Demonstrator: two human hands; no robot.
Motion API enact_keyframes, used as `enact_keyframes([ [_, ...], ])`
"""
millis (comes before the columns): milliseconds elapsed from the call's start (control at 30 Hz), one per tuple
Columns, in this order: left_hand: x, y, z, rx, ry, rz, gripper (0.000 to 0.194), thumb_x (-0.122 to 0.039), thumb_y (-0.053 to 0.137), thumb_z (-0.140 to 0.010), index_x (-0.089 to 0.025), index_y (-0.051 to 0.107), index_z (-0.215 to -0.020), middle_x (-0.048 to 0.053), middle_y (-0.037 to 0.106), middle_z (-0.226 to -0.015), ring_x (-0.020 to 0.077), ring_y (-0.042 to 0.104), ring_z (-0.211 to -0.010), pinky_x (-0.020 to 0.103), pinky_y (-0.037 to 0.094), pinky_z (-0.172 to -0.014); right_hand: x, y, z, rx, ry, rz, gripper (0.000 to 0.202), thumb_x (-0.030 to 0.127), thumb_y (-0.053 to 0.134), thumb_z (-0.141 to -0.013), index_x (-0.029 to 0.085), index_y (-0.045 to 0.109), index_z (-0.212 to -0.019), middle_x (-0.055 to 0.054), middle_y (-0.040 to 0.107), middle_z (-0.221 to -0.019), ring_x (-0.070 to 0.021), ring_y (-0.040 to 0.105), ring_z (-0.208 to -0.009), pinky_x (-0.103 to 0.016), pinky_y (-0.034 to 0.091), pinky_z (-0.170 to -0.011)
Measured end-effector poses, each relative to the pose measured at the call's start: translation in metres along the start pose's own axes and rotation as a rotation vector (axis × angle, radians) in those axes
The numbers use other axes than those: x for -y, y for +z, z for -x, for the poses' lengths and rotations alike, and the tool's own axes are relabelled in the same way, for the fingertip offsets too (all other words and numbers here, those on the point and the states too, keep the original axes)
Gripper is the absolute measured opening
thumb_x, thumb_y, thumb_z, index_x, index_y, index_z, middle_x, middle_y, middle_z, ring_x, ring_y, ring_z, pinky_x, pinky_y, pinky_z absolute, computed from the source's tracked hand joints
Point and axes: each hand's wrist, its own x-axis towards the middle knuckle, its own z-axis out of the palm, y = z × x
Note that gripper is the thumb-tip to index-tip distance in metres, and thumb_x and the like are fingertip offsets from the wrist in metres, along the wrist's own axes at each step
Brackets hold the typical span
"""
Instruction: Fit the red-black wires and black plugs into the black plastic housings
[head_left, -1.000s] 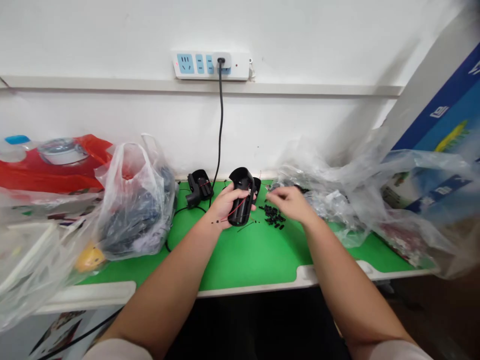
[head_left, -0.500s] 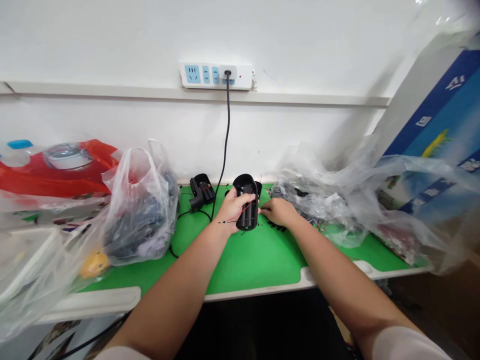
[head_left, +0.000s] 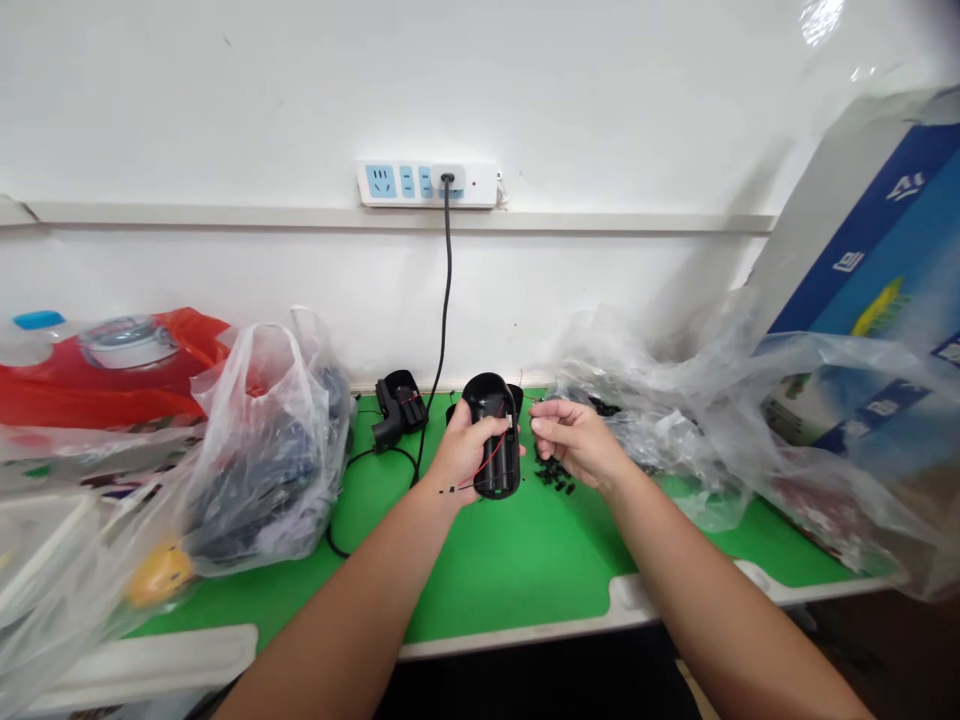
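My left hand [head_left: 466, 448] grips a black plastic housing [head_left: 501, 470] with a rounded top and a hollow inside, its thumb across the front. Thin red and black wires [head_left: 491, 455] run out of the housing and over the wrist. My right hand [head_left: 568, 432] is raised just right of the housing, thumb and fingertips pinched together; whatever lies between them is too small to make out. Below it on the green mat lies a pile of small black parts [head_left: 553, 474]. Behind the held housing, another black piece [head_left: 516, 395] is partly hidden.
A similar black housing [head_left: 401, 405] stands at the back left beside a black cable [head_left: 444, 300] hanging from a power strip [head_left: 427, 184]. Plastic bags [head_left: 262, 470] crowd the left, clear plastic wrapping [head_left: 667, 400] the right. A large blue box [head_left: 885, 270] leans at right.
My right hand has lifted from the pile of small black parts and turned, its fingertips now pinched near the housing. The left hand still holds the housing. The view has tilted slightly upward.
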Motion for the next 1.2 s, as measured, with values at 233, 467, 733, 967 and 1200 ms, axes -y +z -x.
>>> enact_keyframes([
  [233, 0.005, 0.003, -0.001, -0.031, 0.056, -0.031, 0.053, -0.022, 0.066, -0.063, -0.025, 0.041, -0.11, -0.001, 0.057, -0.083, 0.0151, 0.061, -0.05, 0.029, 0.051, -0.046, 0.003, 0.004, 0.005, 0.13, -0.219, 0.285, 0.021, 0.029, 0.069, -0.072, 0.015, 0.069, -0.088, -0.001, 0.062, -0.068, -0.0094, 0.057, -0.054, -0.026, 0.048, -0.055],
  [467, 0.005, 0.006, -0.001, -0.058, 0.057, -0.043, 0.061, -0.02, 0.069, -0.06, -0.024, 0.042, -0.115, 0.0, 0.058, -0.085, 0.014, 0.061, -0.05, 0.029, 0.052, -0.048, 0.003, 0.007, 0.006, 0.008, -0.221, 0.214, 0.025, 0.029, 0.074, -0.065, 0.017, 0.061, -0.082, 0.001, 0.062, -0.063, -0.0131, 0.06, -0.056, -0.027, 0.051, -0.055],
  [733, 0.01, 0.005, -0.001, -0.051, 0.149, -0.084, 0.064, -0.02, 0.07, -0.062, -0.026, 0.042, -0.119, 0.001, 0.059, -0.091, 0.0124, 0.06, -0.061, 0.029, 0.054, -0.057, 0.007, 0.009, 0.01, 0.001, -0.192, 0.28, 0.019, 0.031, 0.073, -0.066, 0.016, 0.062, -0.07, -0.001, 0.063, -0.062, -0.0139, 0.061, -0.054, -0.028, 0.052, -0.055],
  [967, 0.011, 0.003, -0.002, -0.033, 0.217, -0.174, 0.066, -0.018, 0.069, -0.064, -0.028, 0.041, -0.123, 0.002, 0.058, -0.099, 0.012, 0.06, -0.072, 0.028, 0.055, -0.068, 0.007, 0.003, 0.01, 0.09, -0.255, 0.338, 0.024, 0.03, 0.069, -0.073, 0.017, 0.067, -0.092, -0.001, 0.064, -0.068, -0.013, 0.06, -0.058, -0.03, 0.052, -0.059],
  [1200, 0.01, 0.006, 0.0, -0.048, 0.194, -0.139, 0.067, -0.018, 0.067, -0.064, -0.031, 0.038, -0.122, 0.001, 0.055, -0.096, 0.0115, 0.059, -0.062, 0.031, 0.056, -0.057, 0.012, 0.002, 0.01, 0.043, -0.036, -0.004, 0.028, 0.031, 0.076, -0.065, 0.015, 0.065, -0.085, -0.002, 0.065, -0.066, -0.0136, 0.064, -0.06, -0.029, 0.055, -0.061],
])
